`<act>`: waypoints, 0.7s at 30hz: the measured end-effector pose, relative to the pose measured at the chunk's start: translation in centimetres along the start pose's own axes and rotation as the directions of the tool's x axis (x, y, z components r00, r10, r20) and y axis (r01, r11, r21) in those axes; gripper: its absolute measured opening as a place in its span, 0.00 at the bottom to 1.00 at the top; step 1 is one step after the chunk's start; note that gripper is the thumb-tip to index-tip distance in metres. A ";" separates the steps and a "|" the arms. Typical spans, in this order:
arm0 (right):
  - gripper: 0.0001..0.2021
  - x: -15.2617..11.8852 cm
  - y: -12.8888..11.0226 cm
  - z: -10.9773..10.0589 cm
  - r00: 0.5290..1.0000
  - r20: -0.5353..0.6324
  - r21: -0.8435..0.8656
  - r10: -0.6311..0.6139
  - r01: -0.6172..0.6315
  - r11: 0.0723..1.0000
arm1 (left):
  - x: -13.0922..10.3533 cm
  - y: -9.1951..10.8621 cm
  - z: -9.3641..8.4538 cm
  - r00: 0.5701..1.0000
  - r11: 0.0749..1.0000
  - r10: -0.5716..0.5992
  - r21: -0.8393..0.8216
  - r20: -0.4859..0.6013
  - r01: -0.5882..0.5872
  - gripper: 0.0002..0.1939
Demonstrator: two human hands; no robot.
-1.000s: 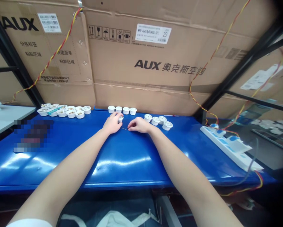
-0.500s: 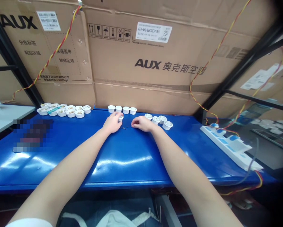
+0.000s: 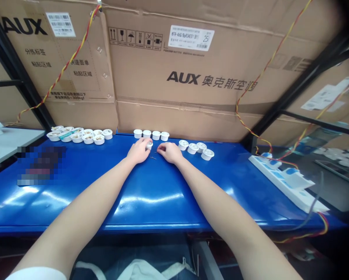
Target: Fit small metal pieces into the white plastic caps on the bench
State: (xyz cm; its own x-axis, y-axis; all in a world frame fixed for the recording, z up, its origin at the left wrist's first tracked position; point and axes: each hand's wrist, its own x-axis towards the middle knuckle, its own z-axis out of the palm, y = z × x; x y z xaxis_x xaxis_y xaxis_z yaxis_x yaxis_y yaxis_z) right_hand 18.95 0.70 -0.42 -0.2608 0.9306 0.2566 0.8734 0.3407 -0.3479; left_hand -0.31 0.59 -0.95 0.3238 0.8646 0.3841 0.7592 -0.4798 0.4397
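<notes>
My left hand is wrapped round a small white cup that stands on the blue table. Just right of that cup is my right hand, its fingers pinched together low over the tabletop; a thin dark piece shows at the fingertips, too small to make out. A few thin dark pieces lie on the table between the hands. Behind them stands a row of several white cups. To the right of my right hand is a group of several lidded white cups.
Several filled white cups stand at the back left with a teal tool across them. A white power strip lies at the right. Cardboard walls the back. A blurred dark item lies at the left.
My right hand has moved left, closer to the cup in my left hand, and its fingers are now at a thin piece on the table. My left hand stays round the cup.
</notes>
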 end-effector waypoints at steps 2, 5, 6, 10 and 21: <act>0.09 0.2 -0.1 0.2 1.000 -0.016 -0.005 -0.025 0.025 1.000 | 0.0 0.0 0.0 1.000 1.000 -0.001 0.000 -0.001 0.001 0.18; 0.10 0.3 0.1 0.3 0.990 -0.004 0.024 -0.138 0.138 0.990 | 0.0 0.0 -0.1 1.000 1.000 -0.007 -0.001 0.001 0.007 0.18; 0.10 0.3 0.2 0.3 0.985 0.003 0.038 -0.172 0.172 0.984 | 0.0 0.0 -0.1 1.000 1.000 -0.005 -0.001 0.000 0.005 0.18; 0.08 -0.1 0.6 -0.2 0.965 0.018 0.085 -0.261 0.259 0.962 | 0.0 0.1 -0.2 1.000 1.000 0.003 0.006 -0.002 -0.003 0.18; 0.21 0.4 -0.1 0.2 0.999 0.003 -0.065 -0.040 0.041 0.997 | 0.0 0.3 -0.2 1.000 0.999 -0.010 0.051 0.007 0.009 0.21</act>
State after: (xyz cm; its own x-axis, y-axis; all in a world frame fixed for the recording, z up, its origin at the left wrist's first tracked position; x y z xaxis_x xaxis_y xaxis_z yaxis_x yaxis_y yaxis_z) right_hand 18.65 1.09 -0.41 -0.2974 0.9165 0.2674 0.8871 0.3688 -0.2776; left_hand -0.20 0.38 -0.65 0.3204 0.8702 0.3744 0.7898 -0.4635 0.4016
